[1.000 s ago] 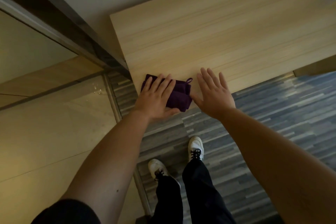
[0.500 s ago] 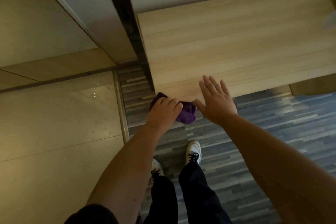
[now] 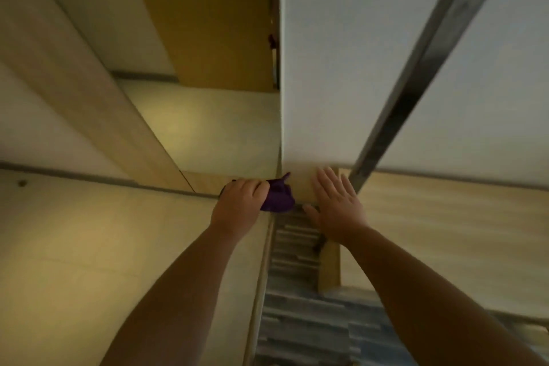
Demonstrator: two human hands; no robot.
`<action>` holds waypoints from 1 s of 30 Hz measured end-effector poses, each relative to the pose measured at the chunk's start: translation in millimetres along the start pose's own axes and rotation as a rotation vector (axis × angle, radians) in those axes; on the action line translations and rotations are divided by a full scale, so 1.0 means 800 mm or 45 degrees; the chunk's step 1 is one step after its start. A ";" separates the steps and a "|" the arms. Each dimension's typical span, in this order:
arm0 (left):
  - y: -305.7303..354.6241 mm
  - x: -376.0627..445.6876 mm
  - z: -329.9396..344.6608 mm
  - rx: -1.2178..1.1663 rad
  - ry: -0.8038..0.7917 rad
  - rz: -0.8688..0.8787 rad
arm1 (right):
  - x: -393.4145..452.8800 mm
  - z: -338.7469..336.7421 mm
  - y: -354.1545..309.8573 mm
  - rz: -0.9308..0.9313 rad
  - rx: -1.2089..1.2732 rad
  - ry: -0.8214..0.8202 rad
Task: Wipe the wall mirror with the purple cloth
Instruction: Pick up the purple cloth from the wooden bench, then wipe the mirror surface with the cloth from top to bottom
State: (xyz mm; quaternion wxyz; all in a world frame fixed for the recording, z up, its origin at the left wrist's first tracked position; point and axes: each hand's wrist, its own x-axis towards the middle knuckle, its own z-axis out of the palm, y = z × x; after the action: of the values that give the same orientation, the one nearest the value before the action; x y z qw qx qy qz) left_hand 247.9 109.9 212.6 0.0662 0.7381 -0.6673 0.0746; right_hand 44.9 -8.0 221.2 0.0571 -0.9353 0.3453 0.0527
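Left hand (image 3: 237, 205) curls round purple cloth (image 3: 279, 199) at desk (image 3: 445, 232) corner; right hand (image 3: 335, 205) flat, fingers straight, on desk. Best: press cloth firmly, wipe along desk edge.

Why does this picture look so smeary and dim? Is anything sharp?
Head view: blur smears everything, so nothing is sharp; the grain of the wooden tabletop shows only as streaks; the left hand, purple cloth and right hand have soft edges; the light is dim and yellowish, with a brighter patch on the pale floor.
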 end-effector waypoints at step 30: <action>-0.353 0.316 -0.527 0.579 1.047 -0.071 | 0.350 -0.613 -0.125 -0.242 -0.511 1.332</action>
State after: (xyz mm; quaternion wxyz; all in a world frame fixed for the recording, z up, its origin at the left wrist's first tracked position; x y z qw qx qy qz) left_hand 544.6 -24.8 676.2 0.1639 0.6606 -0.5324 0.5033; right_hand 351.1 -182.0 674.1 -0.2957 -0.8564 0.2251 -0.3584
